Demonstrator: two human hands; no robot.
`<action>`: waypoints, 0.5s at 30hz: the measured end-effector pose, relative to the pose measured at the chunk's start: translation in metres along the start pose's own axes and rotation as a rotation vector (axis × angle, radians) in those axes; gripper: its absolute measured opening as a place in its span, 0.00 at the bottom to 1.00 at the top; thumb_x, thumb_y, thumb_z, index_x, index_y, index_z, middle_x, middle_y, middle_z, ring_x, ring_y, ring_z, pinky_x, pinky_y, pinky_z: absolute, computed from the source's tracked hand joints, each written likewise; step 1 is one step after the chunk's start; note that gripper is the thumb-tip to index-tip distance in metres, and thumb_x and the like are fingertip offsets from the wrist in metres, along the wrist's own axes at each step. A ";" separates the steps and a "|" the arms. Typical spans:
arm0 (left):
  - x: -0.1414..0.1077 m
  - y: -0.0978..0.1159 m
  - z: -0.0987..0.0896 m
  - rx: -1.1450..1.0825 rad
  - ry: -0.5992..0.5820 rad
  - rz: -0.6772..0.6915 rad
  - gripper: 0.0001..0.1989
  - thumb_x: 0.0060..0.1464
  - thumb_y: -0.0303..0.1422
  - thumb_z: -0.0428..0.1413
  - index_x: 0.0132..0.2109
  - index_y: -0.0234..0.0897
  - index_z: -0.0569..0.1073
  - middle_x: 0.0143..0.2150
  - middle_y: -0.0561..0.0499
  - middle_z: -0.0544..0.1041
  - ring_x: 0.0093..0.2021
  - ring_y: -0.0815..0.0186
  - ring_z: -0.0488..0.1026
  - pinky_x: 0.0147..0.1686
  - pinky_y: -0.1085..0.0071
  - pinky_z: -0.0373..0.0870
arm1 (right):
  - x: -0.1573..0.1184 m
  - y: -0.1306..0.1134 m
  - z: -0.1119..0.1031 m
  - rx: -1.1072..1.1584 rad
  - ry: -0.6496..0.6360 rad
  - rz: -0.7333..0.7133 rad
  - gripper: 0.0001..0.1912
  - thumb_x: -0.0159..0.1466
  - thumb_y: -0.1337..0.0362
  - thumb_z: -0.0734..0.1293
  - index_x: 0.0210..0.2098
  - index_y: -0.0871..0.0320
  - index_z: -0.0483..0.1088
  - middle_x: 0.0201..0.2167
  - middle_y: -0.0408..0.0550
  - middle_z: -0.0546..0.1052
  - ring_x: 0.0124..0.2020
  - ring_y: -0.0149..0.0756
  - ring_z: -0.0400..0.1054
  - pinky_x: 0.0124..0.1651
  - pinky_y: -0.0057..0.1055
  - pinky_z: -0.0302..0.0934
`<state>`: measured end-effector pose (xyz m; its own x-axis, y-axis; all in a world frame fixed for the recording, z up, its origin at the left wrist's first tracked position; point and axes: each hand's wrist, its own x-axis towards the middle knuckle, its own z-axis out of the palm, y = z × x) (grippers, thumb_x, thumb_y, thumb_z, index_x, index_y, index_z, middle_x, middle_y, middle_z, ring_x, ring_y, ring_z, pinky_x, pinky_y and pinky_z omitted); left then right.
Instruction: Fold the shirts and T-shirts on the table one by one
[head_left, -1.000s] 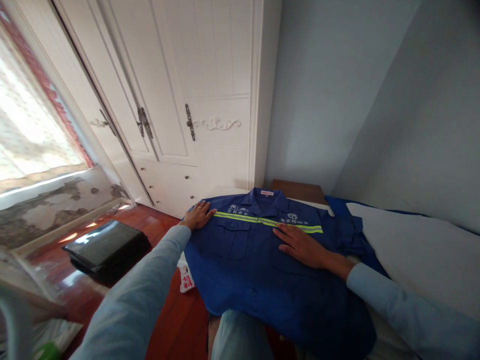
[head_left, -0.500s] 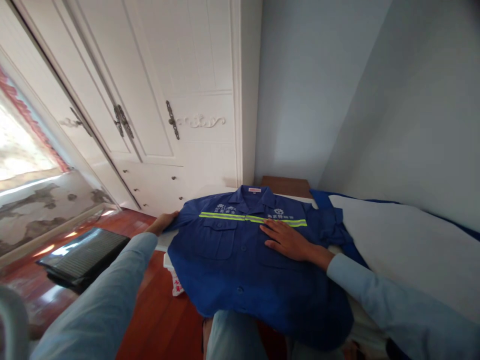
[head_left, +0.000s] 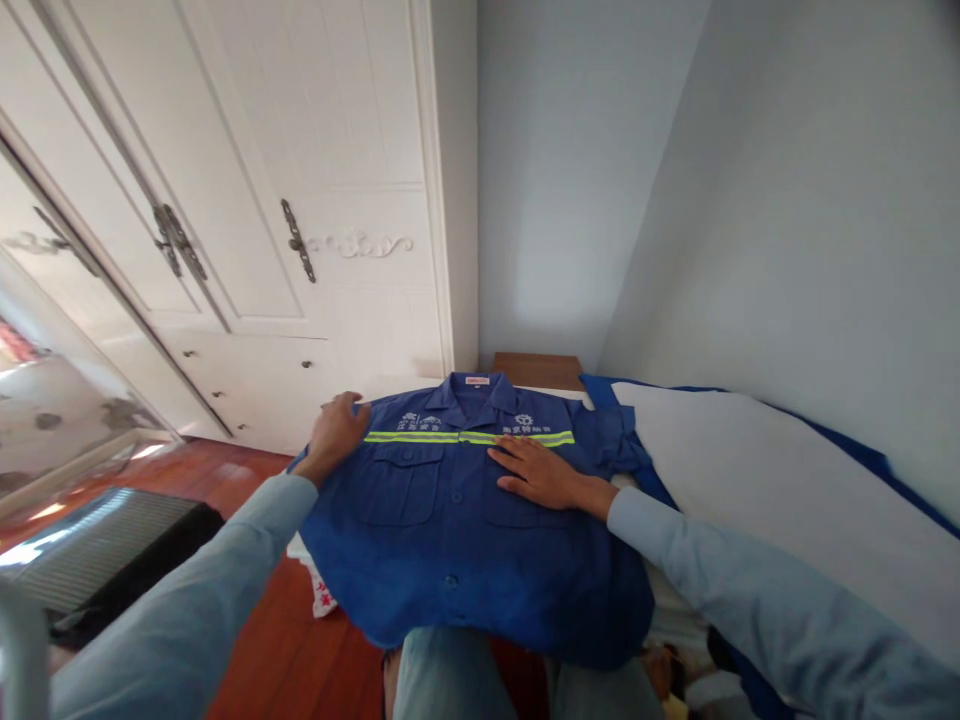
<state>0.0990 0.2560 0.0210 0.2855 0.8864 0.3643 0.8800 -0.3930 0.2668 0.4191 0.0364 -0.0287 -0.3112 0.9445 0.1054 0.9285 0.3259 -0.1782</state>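
Note:
A blue work shirt lies spread front side up, its collar away from me, with a yellow-green reflective stripe and white print across the chest. My right hand rests flat on the chest at the right, fingers apart, over the stripe's lower edge. At the shirt's left shoulder is my left hand, on or just above the sleeve. Its fingers point toward the collar, and whether they pinch any cloth is hard to make out. The right sleeve looks bunched.
A white wardrobe stands behind at the left. On the right a white sheet lies over blue cloth. A brown wooden piece is by the wall. A black ribbed case sits on the red floor at the left.
My left hand has moved from the outer end of the left sleeve up to the shoulder. My right hand stays on the chest. The view has turned a little to the right.

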 end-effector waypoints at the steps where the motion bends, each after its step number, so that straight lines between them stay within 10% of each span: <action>1: -0.004 0.028 0.007 -0.020 -0.054 0.136 0.23 0.64 0.41 0.45 0.57 0.30 0.70 0.55 0.39 0.76 0.57 0.53 0.72 0.59 0.60 0.66 | 0.000 0.000 0.001 0.011 0.020 -0.008 0.34 0.72 0.44 0.54 0.69 0.57 0.58 0.70 0.56 0.58 0.71 0.50 0.50 0.72 0.50 0.44; 7: -0.052 0.166 0.059 -0.081 -0.199 0.656 0.28 0.67 0.45 0.43 0.66 0.33 0.62 0.71 0.38 0.58 0.73 0.53 0.49 0.68 0.53 0.51 | -0.008 0.006 -0.003 0.158 0.312 -0.004 0.23 0.72 0.55 0.58 0.60 0.59 0.68 0.57 0.57 0.74 0.59 0.46 0.67 0.63 0.46 0.60; 11: -0.066 0.191 0.082 -0.030 -0.268 0.611 0.33 0.66 0.50 0.43 0.68 0.31 0.61 0.72 0.36 0.56 0.73 0.50 0.48 0.69 0.52 0.49 | -0.025 0.029 -0.039 0.142 0.537 0.226 0.15 0.71 0.61 0.58 0.48 0.57 0.73 0.45 0.53 0.79 0.48 0.43 0.73 0.55 0.39 0.65; 15: -0.067 0.188 0.088 0.022 -0.287 0.563 0.35 0.67 0.51 0.39 0.68 0.29 0.62 0.71 0.34 0.58 0.72 0.50 0.52 0.69 0.53 0.48 | -0.043 0.081 -0.082 0.174 0.579 0.780 0.18 0.64 0.67 0.65 0.53 0.60 0.69 0.56 0.58 0.73 0.57 0.47 0.66 0.59 0.39 0.60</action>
<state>0.2791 0.1442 -0.0318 0.7949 0.5764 0.1893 0.5717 -0.8161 0.0846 0.5241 0.0187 0.0328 0.5658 0.7457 0.3519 0.7742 -0.3336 -0.5379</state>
